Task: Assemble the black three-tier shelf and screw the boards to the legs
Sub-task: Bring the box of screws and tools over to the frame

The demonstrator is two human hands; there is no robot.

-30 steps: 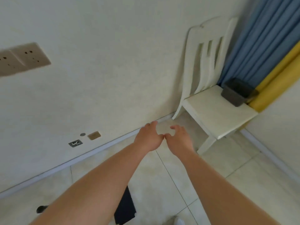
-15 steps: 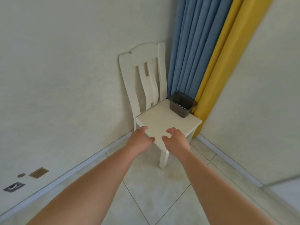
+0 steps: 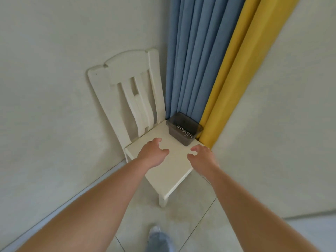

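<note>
Both hands reached forward over the seat of a white chair (image 3: pixel 169 171), apart from each other and holding nothing. The left hand (image 3: pixel 152 155) hung above the middle of the seat with its fingers loosely curled and spread; whether it touched the seat could not be told. The right hand (image 3: pixel 202 157) was over the seat's right edge, fingers likewise loosely bent.

A dark translucent bin (image 3: pixel 184 128) stood on the back right corner of the seat, beyond both hands, with a small heap of metal screws (image 3: pixel 185 132) inside it. No shelf board or leg was in view.

The chair stood in a corner against a pale wall (image 3: pixel 54 88), with blue curtain (image 3: pixel 192 57) and yellow curtain (image 3: pixel 234 73) just behind it. The floor (image 3: pixel 181 222) was light tile, and a shoe (image 3: pixel 154 231) showed at the bottom edge.
</note>
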